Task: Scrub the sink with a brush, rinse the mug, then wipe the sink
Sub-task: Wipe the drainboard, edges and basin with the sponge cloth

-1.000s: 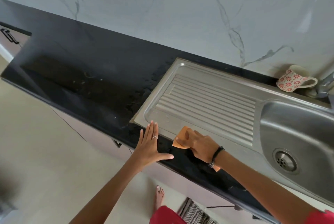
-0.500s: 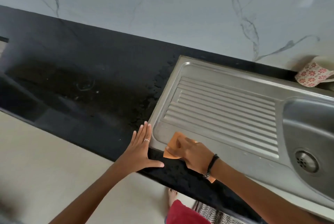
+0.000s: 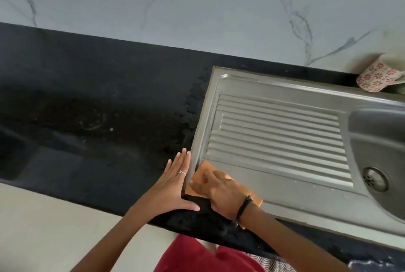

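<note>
A stainless steel sink (image 3: 285, 197) with a ribbed drainboard is set in the black counter; its basin and drain (image 3: 375, 179) show at the right edge. My right hand (image 3: 221, 190) presses an orange cloth (image 3: 202, 175) flat on the drainboard's near left corner. Beside the sink's left rim, my left hand (image 3: 173, 186) lies flat on the counter, fingers spread, holding nothing. A white mug with red flowers (image 3: 378, 77) lies tipped at the back right against the wall. No brush is in view.
The black counter (image 3: 87, 118) stretches left, with water drops along the sink's left rim. A white marble wall (image 3: 197, 8) rises behind. Pale floor (image 3: 54, 227) lies below the counter's front edge.
The view has shifted left and closer. My right hand has slid the cloth left to the drainboard's corner, meeting my left hand. The left hand stays flat on the counter.
</note>
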The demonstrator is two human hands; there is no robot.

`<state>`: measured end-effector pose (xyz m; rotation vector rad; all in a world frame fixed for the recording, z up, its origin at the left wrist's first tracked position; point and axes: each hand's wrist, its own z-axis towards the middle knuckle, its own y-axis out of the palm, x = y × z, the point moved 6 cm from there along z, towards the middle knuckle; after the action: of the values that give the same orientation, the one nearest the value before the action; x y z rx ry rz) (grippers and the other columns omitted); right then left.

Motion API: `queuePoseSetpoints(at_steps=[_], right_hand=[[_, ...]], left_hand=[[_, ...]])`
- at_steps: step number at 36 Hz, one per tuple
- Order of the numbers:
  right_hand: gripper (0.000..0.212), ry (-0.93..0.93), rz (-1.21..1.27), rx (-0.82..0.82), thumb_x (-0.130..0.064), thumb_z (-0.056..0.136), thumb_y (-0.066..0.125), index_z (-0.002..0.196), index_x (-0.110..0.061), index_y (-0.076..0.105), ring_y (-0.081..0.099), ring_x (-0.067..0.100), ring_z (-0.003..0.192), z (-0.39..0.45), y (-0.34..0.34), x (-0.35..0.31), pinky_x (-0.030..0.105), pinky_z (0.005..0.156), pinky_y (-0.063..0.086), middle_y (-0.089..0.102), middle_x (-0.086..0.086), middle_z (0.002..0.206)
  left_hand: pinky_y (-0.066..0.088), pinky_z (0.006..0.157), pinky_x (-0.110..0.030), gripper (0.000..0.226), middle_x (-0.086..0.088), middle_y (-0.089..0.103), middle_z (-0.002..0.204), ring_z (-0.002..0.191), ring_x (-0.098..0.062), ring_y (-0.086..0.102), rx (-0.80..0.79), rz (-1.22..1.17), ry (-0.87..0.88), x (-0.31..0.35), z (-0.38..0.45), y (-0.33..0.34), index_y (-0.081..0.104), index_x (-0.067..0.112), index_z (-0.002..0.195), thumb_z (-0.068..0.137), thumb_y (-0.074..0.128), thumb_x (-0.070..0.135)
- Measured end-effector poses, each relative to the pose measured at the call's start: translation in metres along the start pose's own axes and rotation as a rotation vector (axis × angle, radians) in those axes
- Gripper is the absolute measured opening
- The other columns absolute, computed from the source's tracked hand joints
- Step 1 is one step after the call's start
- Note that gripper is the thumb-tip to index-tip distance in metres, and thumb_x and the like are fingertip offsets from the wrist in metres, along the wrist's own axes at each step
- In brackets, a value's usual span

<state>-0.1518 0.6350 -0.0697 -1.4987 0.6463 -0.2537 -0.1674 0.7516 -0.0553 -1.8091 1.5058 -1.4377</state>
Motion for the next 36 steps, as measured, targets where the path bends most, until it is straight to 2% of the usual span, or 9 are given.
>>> queuePoseSetpoints(at_steps=[3, 6, 9, 11, 13, 19, 24, 31, 36], right_hand=[[0.072, 0.1, -0.014, 0.047, -0.032, 0.047, 0.085, 0.116, -0.036, 0.063, 0.063, 0.014, 0.075, 0.013, -0.001, -0.003, 0.023, 0.059, 0.054, 0.044, -0.001, 0.101], [0.063, 0.194, 0.042, 0.056, -0.036, 0.061, 0.081, 0.12, -0.036, 0.059, 0.063, 0.018, 0.084, 0.021, 0.001, -0.003, 0.026, 0.06, 0.056, 0.052, 0.0, 0.104], [0.051, 0.306, 0.136, 0.016, -0.048, 0.088, 0.052, 0.135, -0.034, 0.044, 0.054, 0.025, 0.104, 0.027, 0.001, 0.001, 0.036, 0.079, 0.054, 0.048, 0.005, 0.116], [0.059, 0.384, 0.187, -0.028, -0.056, 0.089, 0.036, 0.143, -0.032, 0.032, 0.043, 0.026, 0.118, 0.031, 0.001, 0.003, 0.04, 0.092, 0.048, 0.04, 0.008, 0.128], [0.057, 0.433, 0.196, 0.003, -0.046, 0.091, 0.032, 0.146, -0.032, 0.025, 0.038, 0.025, 0.122, 0.034, -0.001, 0.004, 0.038, 0.097, 0.044, 0.035, 0.008, 0.132], [0.057, 0.579, 0.255, 0.068, -0.028, 0.093, 0.049, 0.145, -0.038, 0.028, 0.045, 0.026, 0.116, 0.046, -0.002, 0.02, 0.035, 0.092, 0.045, 0.038, 0.004, 0.123], [0.064, 0.644, 0.258, 0.108, -0.009, 0.089, 0.043, 0.144, -0.039, 0.03, 0.045, 0.026, 0.115, 0.059, -0.015, 0.04, 0.038, 0.086, 0.046, 0.038, 0.004, 0.121], [0.057, 0.733, 0.268, 0.144, -0.013, 0.091, 0.049, 0.138, -0.041, 0.035, 0.044, 0.019, 0.118, 0.08, -0.023, 0.067, 0.031, 0.073, 0.044, 0.036, 0.0, 0.122], [0.058, 0.761, 0.234, 0.144, -0.01, 0.092, 0.046, 0.14, -0.04, 0.033, 0.044, 0.019, 0.119, 0.092, -0.029, 0.083, 0.03, 0.077, 0.046, 0.035, 0.0, 0.127]], left_hand=[[-0.029, 0.102, -0.018, 0.13, 0.01, -0.052, 0.133, 0.125, -0.003, -0.046, -0.013, 0.004, 0.047, -0.005, 0.007, -0.008, -0.047, 0.022, 0.123, 0.071, 0.065, 0.062], [-0.029, 0.101, -0.018, 0.132, 0.008, -0.052, 0.135, 0.126, -0.005, -0.046, -0.016, 0.033, 0.071, -0.013, 0.017, -0.019, -0.049, 0.023, 0.121, 0.071, 0.067, 0.061], [-0.026, 0.109, -0.026, 0.133, 0.006, -0.052, 0.135, 0.127, -0.008, -0.045, -0.024, 0.052, 0.078, -0.018, 0.03, -0.029, -0.048, 0.022, 0.122, 0.061, 0.059, 0.074], [-0.026, 0.11, -0.029, 0.133, 0.007, -0.051, 0.135, 0.127, -0.008, -0.045, -0.014, 0.068, 0.097, -0.019, 0.038, -0.033, -0.046, 0.021, 0.124, 0.058, 0.054, 0.078], [-0.03, 0.103, -0.023, 0.126, 0.007, -0.048, 0.136, 0.129, -0.009, -0.043, -0.007, 0.074, 0.127, -0.02, 0.043, -0.034, -0.043, 0.02, 0.126, 0.07, 0.06, 0.067], [-0.033, 0.097, -0.017, 0.116, 0.002, -0.046, 0.14, 0.126, -0.009, -0.045, -0.035, 0.156, 0.183, -0.027, 0.053, -0.038, -0.045, 0.019, 0.123, 0.06, 0.031, 0.081], [-0.027, 0.103, -0.024, 0.116, 0.002, -0.048, 0.136, 0.129, -0.013, -0.041, -0.008, 0.218, 0.198, -0.035, 0.059, -0.049, -0.041, 0.014, 0.127, 0.058, 0.023, 0.08], [-0.021, 0.108, -0.029, 0.092, -0.006, -0.038, 0.143, 0.134, -0.017, -0.032, 0.145, 0.275, 0.108, -0.039, 0.081, -0.062, -0.034, 0.008, 0.133, 0.087, 0.027, 0.06], [-0.022, 0.107, -0.029, 0.088, -0.007, -0.04, 0.141, 0.133, -0.02, -0.033, 0.183, 0.288, 0.091, -0.042, 0.095, -0.069, -0.043, 0.011, 0.129, 0.096, 0.028, 0.051]])
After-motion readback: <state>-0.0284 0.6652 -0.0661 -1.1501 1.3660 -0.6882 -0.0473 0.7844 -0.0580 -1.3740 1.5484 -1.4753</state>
